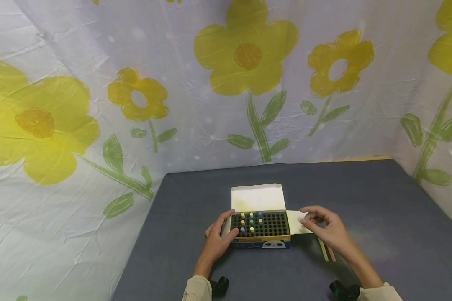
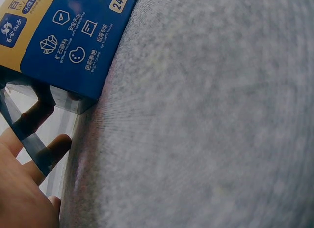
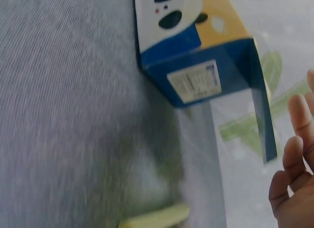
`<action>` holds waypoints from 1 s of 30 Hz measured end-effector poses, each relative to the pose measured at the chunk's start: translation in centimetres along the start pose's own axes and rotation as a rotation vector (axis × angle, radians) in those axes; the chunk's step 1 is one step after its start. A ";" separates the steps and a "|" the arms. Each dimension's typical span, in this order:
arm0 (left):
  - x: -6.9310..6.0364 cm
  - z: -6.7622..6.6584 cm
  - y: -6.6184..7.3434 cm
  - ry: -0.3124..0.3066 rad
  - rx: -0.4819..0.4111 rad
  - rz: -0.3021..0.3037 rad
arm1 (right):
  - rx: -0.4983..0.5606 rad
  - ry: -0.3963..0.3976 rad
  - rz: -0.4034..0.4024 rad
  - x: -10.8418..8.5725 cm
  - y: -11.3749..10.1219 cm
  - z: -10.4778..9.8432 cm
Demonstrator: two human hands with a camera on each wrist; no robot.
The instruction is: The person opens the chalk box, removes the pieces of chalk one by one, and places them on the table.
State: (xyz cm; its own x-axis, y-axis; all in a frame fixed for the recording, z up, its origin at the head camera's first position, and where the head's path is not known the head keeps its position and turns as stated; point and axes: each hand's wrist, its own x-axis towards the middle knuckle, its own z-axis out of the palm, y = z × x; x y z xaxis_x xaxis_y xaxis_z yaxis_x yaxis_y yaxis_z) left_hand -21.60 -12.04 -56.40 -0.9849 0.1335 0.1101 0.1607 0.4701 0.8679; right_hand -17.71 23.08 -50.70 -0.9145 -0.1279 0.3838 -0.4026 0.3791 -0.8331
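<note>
Head | left hand [image 1: 215, 243]: fingers clamped on box [image 1: 253, 244] | right hand [image 1: 333, 234]: fingers slightly apart, empty, beside flap [image 1: 296, 221] | risk: loose sticks [image 1: 322, 250] rolling, if brushed

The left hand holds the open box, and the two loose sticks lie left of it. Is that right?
Almost: the two loose sticks lie right of the open box, as the head view shows. The left hand does hold the box.
</note>
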 end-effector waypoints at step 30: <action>0.3 0.1 -0.3 0.009 0.013 0.012 | -0.078 -0.053 -0.159 3.0 -1.3 7.1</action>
State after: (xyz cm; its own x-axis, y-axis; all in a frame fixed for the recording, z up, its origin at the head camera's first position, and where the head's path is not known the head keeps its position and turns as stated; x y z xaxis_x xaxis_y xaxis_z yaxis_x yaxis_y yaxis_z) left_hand -21.92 -12.10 -56.70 -0.9834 0.1314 0.1249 0.1733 0.4795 0.8602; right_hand -20.19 15.72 -51.24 -0.8411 -0.2394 0.4850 -0.5401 0.4195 -0.7296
